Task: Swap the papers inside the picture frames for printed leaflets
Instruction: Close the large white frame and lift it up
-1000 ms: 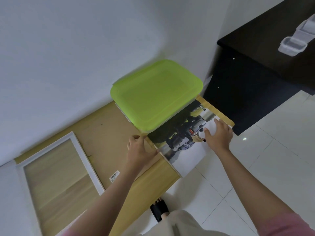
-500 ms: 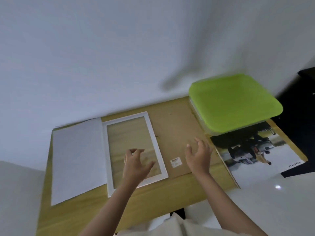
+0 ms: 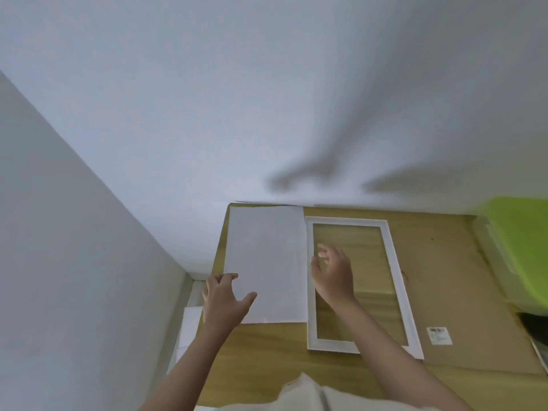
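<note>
Here my left hand is spread wide, fingers straight and thumb out, over the near left corner of the white sheet; whether it touches the paper I cannot tell. The sheet lies flat at the far left corner of the tabletop, its far edge against the wall. Just beside it on the right lies the white frame, flat, with wood grain showing through its pane. My right hand is above the frame's left rail, fingers loosely bent and holding nothing. A brown backing board lies under the frame's right side and reaches toward the right edge of the tabletop, with 1 small barcode label near its near edge. A green lid sits at the far right. Pale cloth shows at the near edge.
</note>
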The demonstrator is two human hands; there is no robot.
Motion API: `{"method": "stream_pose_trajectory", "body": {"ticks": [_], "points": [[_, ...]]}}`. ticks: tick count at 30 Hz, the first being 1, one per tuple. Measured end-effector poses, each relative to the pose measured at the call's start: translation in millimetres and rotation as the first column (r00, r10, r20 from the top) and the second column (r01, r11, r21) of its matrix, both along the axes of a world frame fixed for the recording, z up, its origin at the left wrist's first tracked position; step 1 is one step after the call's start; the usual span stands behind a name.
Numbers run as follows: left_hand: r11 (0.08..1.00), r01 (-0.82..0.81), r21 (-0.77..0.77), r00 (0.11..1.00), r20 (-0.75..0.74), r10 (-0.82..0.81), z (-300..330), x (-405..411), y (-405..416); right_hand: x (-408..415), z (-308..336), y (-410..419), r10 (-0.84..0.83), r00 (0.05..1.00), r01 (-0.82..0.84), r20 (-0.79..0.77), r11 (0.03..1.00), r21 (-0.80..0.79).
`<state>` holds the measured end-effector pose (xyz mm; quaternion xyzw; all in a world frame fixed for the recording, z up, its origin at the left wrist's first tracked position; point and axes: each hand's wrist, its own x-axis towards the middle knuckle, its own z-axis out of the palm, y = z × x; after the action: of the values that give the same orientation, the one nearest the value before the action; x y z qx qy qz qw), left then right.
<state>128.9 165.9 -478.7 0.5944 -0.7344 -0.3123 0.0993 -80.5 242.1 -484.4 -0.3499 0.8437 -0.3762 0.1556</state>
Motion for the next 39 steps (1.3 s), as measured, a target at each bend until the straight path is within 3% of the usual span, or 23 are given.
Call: {"method": "stream_pose_trajectory", "body": {"ticks": [5, 8, 11, 14, 25, 29, 34, 39], "points": [[0.995, 0.031, 0.097, 0.994, 0.101, -0.041, -16, 24, -18, 9, -5, -50, 0.175, 0.984, -0.165, -0.024, 0.959, 0.231], [0.994, 0.073, 0.084, 0.981, 0.172, -0.087, -22, 25, -20, -2, -3, -73, 0.281, 0.959, -0.235, -0.045, 0.87, 0.433], [0.995, 0.047, 0.083, 0.99, 0.131, -0.058, -26, 28, -28, -12, -2, -84, 0.338, 0.938, -0.243, -0.07, 0.791, 0.561], [0.994, 0.013, 0.104, 0.999, 0.048, -0.018, -29, 32, -38, -13, -4, -85, 0.336, 0.936, -0.219, -0.102, 0.786, 0.578], [0.987, 0.026, 0.159, 0.996, 0.077, -0.039, -32, 30, -51, -4, -2, -99, 0.165, 0.979, -0.077, -0.118, 0.841, 0.536], [0.986, 0.035, 0.164, 0.997, 0.066, -0.047, -28, 30, -50, 0, -2, -107, 0.089, 0.994, -0.045, -0.057, 0.848, 0.528], [0.984, 0.064, 0.169, 0.998, -0.003, -0.064, -21, 34, -50, 3, -2, -104, 0.05, 0.995, -0.072, 0.085, 0.957, 0.28], [0.993, 0.014, 0.113, 0.991, -0.136, 0.001, 2, 41, -59, 0, 15, -98, 0.061, 0.996, -0.062, 0.071, 0.998, 0.022]]}}
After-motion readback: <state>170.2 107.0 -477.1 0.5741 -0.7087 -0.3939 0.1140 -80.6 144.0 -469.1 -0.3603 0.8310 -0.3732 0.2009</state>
